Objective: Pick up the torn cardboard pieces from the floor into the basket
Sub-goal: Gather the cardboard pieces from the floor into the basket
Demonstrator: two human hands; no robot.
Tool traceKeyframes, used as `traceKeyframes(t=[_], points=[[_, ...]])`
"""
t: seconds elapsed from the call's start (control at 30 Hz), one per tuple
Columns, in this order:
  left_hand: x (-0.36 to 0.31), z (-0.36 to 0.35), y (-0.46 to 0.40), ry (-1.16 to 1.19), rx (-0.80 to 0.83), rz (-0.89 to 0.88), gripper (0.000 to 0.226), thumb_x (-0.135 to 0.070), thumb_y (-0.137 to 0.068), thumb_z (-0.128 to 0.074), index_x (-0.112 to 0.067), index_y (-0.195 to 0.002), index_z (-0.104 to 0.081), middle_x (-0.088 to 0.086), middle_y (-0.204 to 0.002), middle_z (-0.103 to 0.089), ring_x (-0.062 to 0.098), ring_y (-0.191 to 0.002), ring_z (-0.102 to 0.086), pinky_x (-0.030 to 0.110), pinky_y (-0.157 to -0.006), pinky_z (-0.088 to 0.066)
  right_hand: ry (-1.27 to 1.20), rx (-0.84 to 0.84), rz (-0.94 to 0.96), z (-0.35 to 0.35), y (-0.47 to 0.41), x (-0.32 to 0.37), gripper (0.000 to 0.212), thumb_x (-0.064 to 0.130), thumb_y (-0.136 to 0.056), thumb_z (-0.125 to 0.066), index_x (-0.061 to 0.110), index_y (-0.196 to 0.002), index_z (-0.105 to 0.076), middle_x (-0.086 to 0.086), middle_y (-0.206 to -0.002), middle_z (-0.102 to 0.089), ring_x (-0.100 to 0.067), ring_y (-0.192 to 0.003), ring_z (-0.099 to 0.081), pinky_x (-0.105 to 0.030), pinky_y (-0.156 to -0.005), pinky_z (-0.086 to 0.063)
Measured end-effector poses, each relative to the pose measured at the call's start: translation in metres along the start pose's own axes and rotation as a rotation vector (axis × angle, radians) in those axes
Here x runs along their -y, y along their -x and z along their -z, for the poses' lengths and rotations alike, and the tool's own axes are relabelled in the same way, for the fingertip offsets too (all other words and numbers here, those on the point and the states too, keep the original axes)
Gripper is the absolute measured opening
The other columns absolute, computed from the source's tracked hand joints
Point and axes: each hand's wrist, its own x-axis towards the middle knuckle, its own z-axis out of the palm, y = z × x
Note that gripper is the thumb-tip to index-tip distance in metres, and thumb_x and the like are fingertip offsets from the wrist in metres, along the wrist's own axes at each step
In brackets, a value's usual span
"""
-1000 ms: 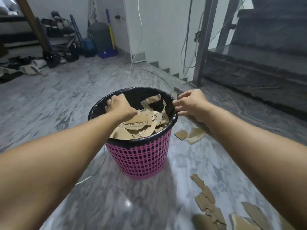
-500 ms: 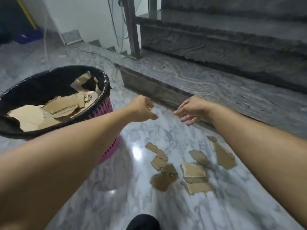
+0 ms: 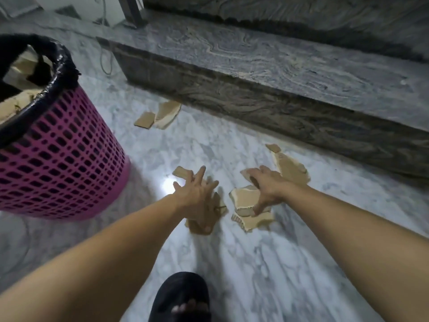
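A pink lattice basket (image 3: 58, 159) with a black liner stands at the left, holding torn cardboard (image 3: 16, 103). Brown torn pieces lie on the marble floor. My left hand (image 3: 197, 198) is spread flat, fingers apart, over a small cluster of pieces (image 3: 199, 225). My right hand (image 3: 267, 189) is down on a stack of larger pieces (image 3: 246, 198), its fingers splayed over them; no grip is visible. A long piece (image 3: 290, 170) lies just right of that hand. Two more pieces (image 3: 160, 116) rest farther off, near the step.
A dark marbled stair step (image 3: 278, 108) runs across behind the pieces. A cable (image 3: 104, 63) trails on the floor by the basket. My foot in a black slipper (image 3: 183, 298) stands at the bottom centre.
Both hands have left the basket rim and dropped to the floor pieces on the right; the view has swung down and right, so the basket now sits at the left.
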Motion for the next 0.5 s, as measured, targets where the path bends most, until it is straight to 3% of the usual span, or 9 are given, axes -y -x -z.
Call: traceKeyframes(t=[0.07, 0.13, 0.23, 0.33, 0.4, 0.5], points=[[0.001, -0.014, -0.006, -0.001, -0.011, -0.004, 0.101, -0.046, -0.065, -0.074, -0.039, -0.148, -0.016, 0.006, -0.158, 0.01, 0.036, -0.145, 0.0, 0.063, -0.098, -0.037, 0.042, 0.012, 0.007, -0.015, -0.007, -0.004, 0.142, 0.048, -0.048, -0.093, 0.039, -0.154, 0.001, -0.003, -0.164, 0.012, -0.033, -0.151, 0.001, -0.058, -0.116, -0.022], [0.002, -0.022, -0.011, 0.052, -0.027, -0.02, 0.104, -0.049, -0.05, -0.084, -0.035, -0.138, -0.03, 0.004, -0.149, -0.013, 0.033, -0.139, -0.015, 0.057, -0.088, -0.047, 0.086, 0.03, 0.027, -0.027, -0.014, -0.006, 0.147, 0.053, -0.046, -0.092, 0.041, -0.153, 0.008, -0.001, -0.162, 0.022, -0.033, -0.15, 0.013, -0.062, -0.115, -0.015], [0.0, -0.02, -0.015, 0.051, -0.088, -0.03, 0.083, -0.044, -0.051, -0.086, -0.024, -0.121, -0.047, 0.001, -0.132, -0.034, 0.029, -0.127, -0.031, 0.043, -0.078, -0.049, 0.17, -0.068, 0.048, -0.035, -0.014, -0.004, 0.137, 0.062, -0.04, -0.089, 0.041, -0.15, -0.01, -0.004, -0.161, 0.003, -0.036, -0.146, -0.007, -0.057, -0.11, -0.025], [-0.001, -0.021, -0.021, 0.037, -0.129, -0.021, 0.076, -0.039, -0.052, -0.086, -0.02, -0.117, -0.051, 0.002, -0.126, -0.041, 0.027, -0.112, -0.043, 0.036, -0.081, -0.044, 0.171, -0.18, 0.105, -0.034, -0.014, 0.002, 0.104, 0.061, -0.039, -0.089, 0.037, -0.126, -0.038, -0.002, -0.136, -0.031, -0.029, -0.119, -0.036, -0.042, -0.093, -0.034], [-0.001, -0.022, -0.023, 0.101, -0.143, 0.012, 0.08, -0.035, -0.051, -0.087, -0.02, -0.117, -0.045, 0.001, -0.119, -0.045, 0.024, -0.106, -0.047, 0.042, -0.084, -0.046, 0.16, -0.196, 0.135, -0.032, -0.015, 0.005, 0.096, 0.057, -0.041, -0.09, 0.035, -0.119, -0.04, -0.001, -0.125, -0.038, -0.026, -0.111, -0.042, -0.04, -0.087, -0.035], [-0.001, -0.021, -0.028, 0.211, -0.141, 0.033, 0.084, -0.026, -0.056, -0.087, -0.02, -0.124, -0.039, 0.001, -0.116, -0.055, 0.024, -0.111, -0.047, 0.035, -0.083, -0.043, 0.172, -0.212, 0.136, -0.033, -0.017, 0.008, 0.111, 0.054, -0.042, -0.09, 0.031, -0.133, -0.03, -0.002, -0.124, -0.043, -0.027, -0.116, -0.044, -0.042, -0.091, -0.035]])
